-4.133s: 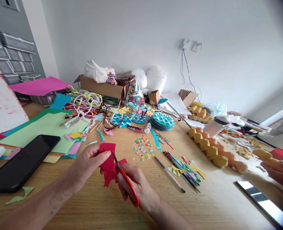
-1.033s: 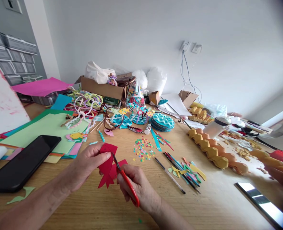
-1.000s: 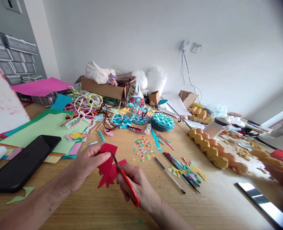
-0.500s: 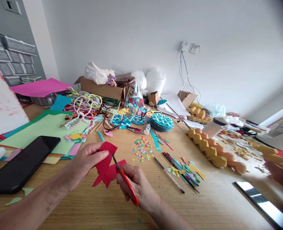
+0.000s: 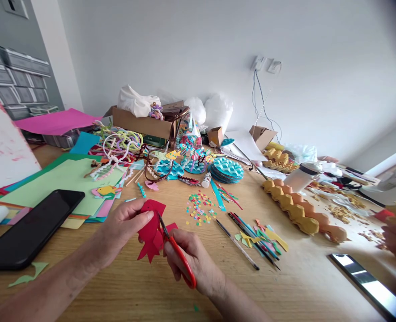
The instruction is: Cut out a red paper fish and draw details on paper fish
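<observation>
Red paper (image 5: 148, 229) pinched in left hand (image 5: 124, 220), right hand (image 5: 193, 257) gripping scissors (image 5: 174, 243) at edge, open tabletop (image 5: 140, 297) beneath.

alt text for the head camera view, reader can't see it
A person's left hand holds red paper while the right hand holds red-handled scissors to it, above a wooden table. On the left lie a black phone and coloured sheets; near the middle, confetti and pens; on the right, egg cartons; behind, boxes and bags.
</observation>
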